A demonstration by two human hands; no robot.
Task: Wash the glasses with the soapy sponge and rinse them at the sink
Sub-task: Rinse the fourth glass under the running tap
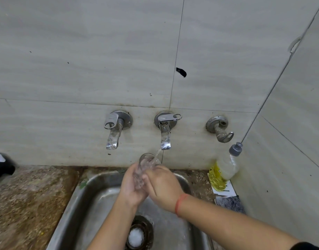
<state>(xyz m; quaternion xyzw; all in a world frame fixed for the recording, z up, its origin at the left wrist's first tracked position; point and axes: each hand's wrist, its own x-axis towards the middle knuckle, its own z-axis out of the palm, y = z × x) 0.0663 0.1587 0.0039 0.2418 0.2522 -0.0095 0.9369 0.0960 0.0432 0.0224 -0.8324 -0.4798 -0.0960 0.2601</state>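
Gripped from both sides, just below centre of the frame: a clear glass (pixel 143 168), mouth tilted up toward the wall. Wrapped on its left flank by the curled fingers of the left hand (pixel 131 186). Cupped on its right flank by the right hand (pixel 164 188), fingers curled in against the glass, red thread (pixel 180 204) round the wrist. Right fingertips inside the rim or outside: cannot tell, with too much blur from water and glare.

Fed from just above by a thin stream of water (pixel 157 154) from the middle tap (pixel 165 134), straight onto the rim. Flanked by a left tap (pixel 114 130), dry by the look of it, and a duller third tap (pixel 220 129) further right.

Below the hands: steel sink (pixel 86 204), drain (pixel 146 230) at bottom centre, topped with a clump of white foam (pixel 136 237). Right of the sink, in the corner of the wall: a soap bottle (pixel 223 170) with yellow liquid and a grey cap. Left of the sink: speckled stone counter (pixel 28 195). No sponge anywhere in view.

Judged as the rinse step for this glass: water running, no sponge in hand, hardly any lather on the glass. Next, most likely: turn it under the stream to flush the inside and every side, tip it out, then set it aside. Calls for a firm two-handed hold on slippery wet glass, and for care to keep the rim clear of the metal spout close above. Other glasses out of view, so no judging the number left.
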